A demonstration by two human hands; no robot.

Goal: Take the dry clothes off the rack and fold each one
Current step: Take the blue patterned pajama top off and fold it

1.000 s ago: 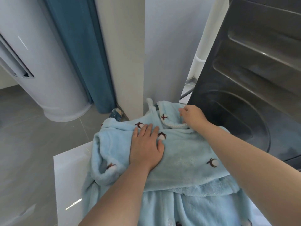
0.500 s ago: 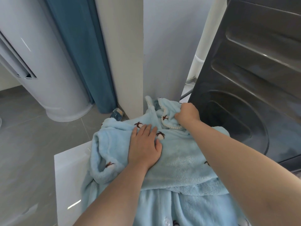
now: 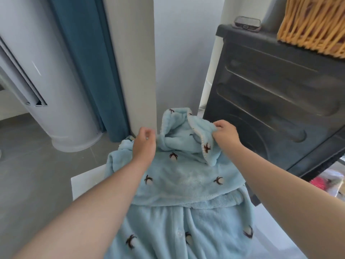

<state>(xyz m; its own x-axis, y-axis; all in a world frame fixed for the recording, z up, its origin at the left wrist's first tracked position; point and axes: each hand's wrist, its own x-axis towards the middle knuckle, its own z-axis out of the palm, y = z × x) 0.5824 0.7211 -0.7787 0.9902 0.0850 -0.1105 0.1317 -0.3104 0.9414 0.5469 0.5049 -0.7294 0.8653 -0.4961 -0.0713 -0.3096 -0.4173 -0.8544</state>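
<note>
Your light-blue fleece top [image 3: 186, 176] lies spread on a glossy white tabletop [image 3: 82, 186], its buttoned front running down toward 6 o'clock and a folded part across the middle. Its collar [image 3: 179, 124] stands raised at 12 o'clock. Your right hand [image 3: 225, 134], at 2 o'clock from the top's middle, has its fingers closed tight on the trimmed collar flap. Your left hand [image 3: 144, 144], at 10 o'clock, has its fingers curled together, pinching the bunched fabric at the collar's other side.

Grey floor tiles [image 3: 28, 174] fill the side at 9 o'clock. On them stands a white cylindrical unit [image 3: 48, 81] with a slatted opening. Just beside it, toward 11 o'clock, hangs a teal curtain [image 3: 87, 68], touching a cream pillar [image 3: 130, 62] at 12 o'clock. A dark appliance [image 3: 270, 101] with a round door shape rises at 2 o'clock. On it sit a wicker basket [image 3: 313, 23] and a small dark case [image 3: 247, 24]. At 3 o'clock, something red is too blurred to name.
</note>
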